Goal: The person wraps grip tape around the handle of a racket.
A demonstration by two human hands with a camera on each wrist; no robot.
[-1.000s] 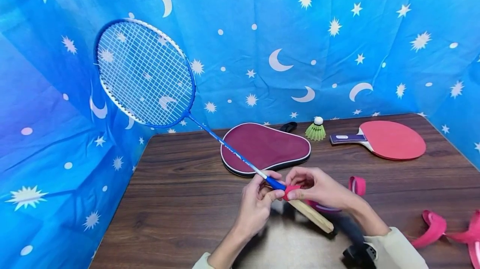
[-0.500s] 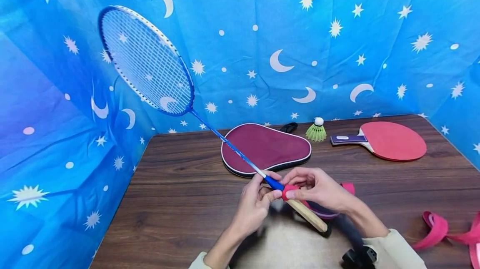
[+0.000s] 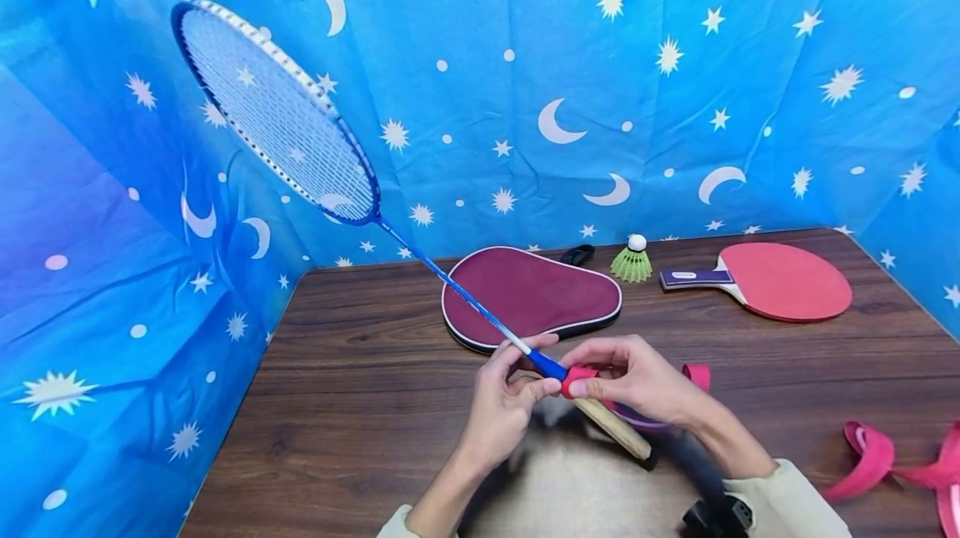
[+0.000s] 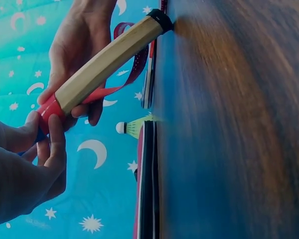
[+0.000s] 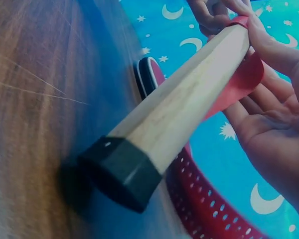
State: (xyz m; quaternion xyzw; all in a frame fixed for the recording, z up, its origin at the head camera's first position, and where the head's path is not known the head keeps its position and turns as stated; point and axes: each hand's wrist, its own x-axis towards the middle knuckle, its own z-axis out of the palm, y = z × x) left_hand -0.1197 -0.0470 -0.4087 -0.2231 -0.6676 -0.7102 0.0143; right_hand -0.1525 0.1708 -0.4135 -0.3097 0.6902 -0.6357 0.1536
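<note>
A blue-and-white badminton racket (image 3: 281,113) slants up to the left, its strung head raised above the table. My left hand (image 3: 498,413) holds it near the blue cone (image 3: 547,365), thumb and fingers at the top of the handle. My right hand (image 3: 648,379) pinches red grip tape (image 3: 576,381), which wraps the handle's upper end. Below the wrap, the wooden handle (image 4: 109,62) is bare down to a black butt cap (image 5: 122,172). From the right hand the tape trails away as a perforated red strip (image 5: 204,199).
Behind the hands lies a maroon paddle case (image 3: 532,292). A yellow-green shuttlecock (image 3: 633,261) stands beside it, and a red table tennis paddle (image 3: 787,281) is at the back right. Curled red tape (image 3: 870,455) lies at the right. A blue star-patterned cloth (image 3: 465,21) hangs behind the table.
The racket has turned about its shaft, so its head now shows narrower and slightly higher. Its butt end has shifted a little left. Both hands keep their hold at the wrap.
</note>
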